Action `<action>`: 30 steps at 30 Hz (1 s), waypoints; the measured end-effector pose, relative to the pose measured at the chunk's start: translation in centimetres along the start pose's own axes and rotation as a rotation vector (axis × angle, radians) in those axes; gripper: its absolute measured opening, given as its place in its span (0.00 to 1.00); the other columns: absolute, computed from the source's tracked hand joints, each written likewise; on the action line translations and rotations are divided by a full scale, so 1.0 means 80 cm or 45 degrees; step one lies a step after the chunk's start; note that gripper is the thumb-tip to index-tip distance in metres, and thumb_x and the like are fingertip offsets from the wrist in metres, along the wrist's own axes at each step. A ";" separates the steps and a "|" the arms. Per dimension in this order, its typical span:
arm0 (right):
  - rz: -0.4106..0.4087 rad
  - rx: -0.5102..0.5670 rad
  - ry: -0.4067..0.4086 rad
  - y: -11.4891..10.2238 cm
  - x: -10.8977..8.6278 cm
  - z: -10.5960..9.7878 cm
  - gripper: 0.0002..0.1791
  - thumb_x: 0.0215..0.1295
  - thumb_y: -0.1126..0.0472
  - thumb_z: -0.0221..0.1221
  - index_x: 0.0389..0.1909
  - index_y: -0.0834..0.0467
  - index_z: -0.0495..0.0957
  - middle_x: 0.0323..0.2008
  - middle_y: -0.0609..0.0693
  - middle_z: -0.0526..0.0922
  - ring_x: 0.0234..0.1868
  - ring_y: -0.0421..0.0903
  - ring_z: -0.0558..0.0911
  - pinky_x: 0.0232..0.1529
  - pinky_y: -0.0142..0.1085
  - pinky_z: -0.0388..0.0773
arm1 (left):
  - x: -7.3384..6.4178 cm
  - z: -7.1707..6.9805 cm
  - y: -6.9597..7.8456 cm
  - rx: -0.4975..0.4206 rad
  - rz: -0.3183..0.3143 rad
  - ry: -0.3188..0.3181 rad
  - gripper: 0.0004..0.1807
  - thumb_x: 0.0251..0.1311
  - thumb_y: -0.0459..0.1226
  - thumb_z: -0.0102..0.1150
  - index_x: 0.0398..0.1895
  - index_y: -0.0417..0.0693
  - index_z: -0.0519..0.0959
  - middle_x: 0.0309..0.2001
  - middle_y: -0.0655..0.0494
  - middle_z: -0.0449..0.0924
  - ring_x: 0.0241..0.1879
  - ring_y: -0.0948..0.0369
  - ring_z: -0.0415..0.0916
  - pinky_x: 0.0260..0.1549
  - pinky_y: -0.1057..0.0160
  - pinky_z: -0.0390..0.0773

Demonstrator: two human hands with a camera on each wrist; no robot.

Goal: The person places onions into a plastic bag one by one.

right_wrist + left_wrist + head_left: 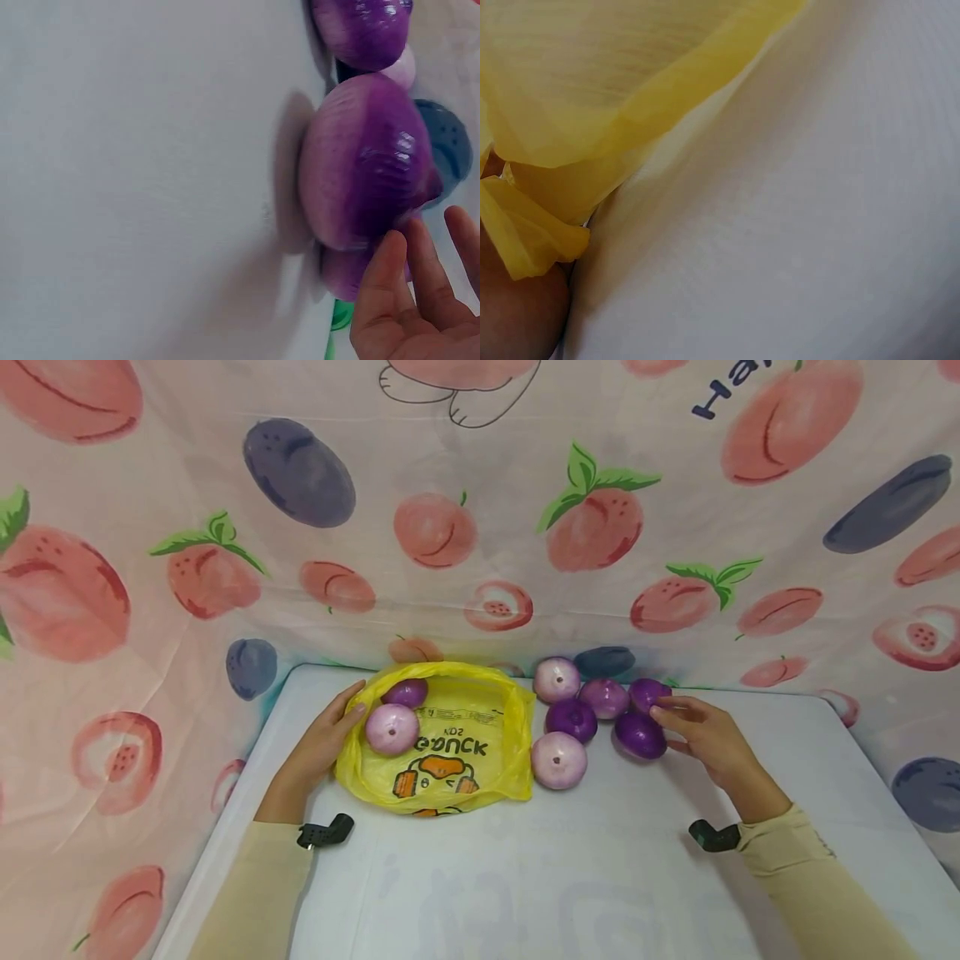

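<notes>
My left hand (pixel 327 735) holds the left rim of a yellow plastic bag (pixel 517 718), which lies with its mouth spread wide. In the left wrist view, the yellow film (pixel 562 142) folds over a fingertip. Two onions lie inside the bag: a pale one (pixel 392 729) in front of a dark purple one (pixel 406 692). At the right end of a group of onions, my right hand (pixel 701 731) reaches with spread, fairly straight fingers to a purple onion (pixel 647 693). The right wrist view shows its fingertips beside a nearer purple onion (pixel 367 165), which partly hides the farther one (pixel 345 271).
Several more onions stand close together right of the bag, among them a pale one (pixel 558 761) at its edge and a dark one (pixel 639 735). A white table (pixel 600 877) carries everything. A fruit-print cloth (pixel 480 527) hangs along its back and sides.
</notes>
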State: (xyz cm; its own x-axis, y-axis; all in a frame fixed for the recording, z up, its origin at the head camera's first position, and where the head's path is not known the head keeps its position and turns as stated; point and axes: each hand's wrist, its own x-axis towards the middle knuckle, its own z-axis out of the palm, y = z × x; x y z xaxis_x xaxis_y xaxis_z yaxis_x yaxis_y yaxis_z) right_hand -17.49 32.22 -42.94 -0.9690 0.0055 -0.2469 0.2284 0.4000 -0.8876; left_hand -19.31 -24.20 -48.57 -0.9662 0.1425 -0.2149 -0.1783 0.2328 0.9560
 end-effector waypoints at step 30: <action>0.073 -0.085 -0.150 0.024 0.011 0.020 0.39 0.69 0.48 0.66 0.74 0.62 0.66 0.61 0.56 0.78 0.46 0.30 0.77 0.48 0.32 0.80 | -0.002 0.001 0.004 0.029 -0.022 0.014 0.36 0.74 0.59 0.48 0.82 0.72 0.52 0.83 0.58 0.45 0.83 0.50 0.41 0.79 0.42 0.49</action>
State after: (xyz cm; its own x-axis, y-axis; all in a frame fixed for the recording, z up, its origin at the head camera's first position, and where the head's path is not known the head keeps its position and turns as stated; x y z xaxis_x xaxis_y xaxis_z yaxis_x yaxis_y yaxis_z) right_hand -17.74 31.50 -45.49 -0.9358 -0.0759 -0.3441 0.2728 0.4623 -0.8437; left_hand -19.20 -24.05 -48.28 -0.9651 0.1276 -0.2289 -0.1907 0.2572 0.9473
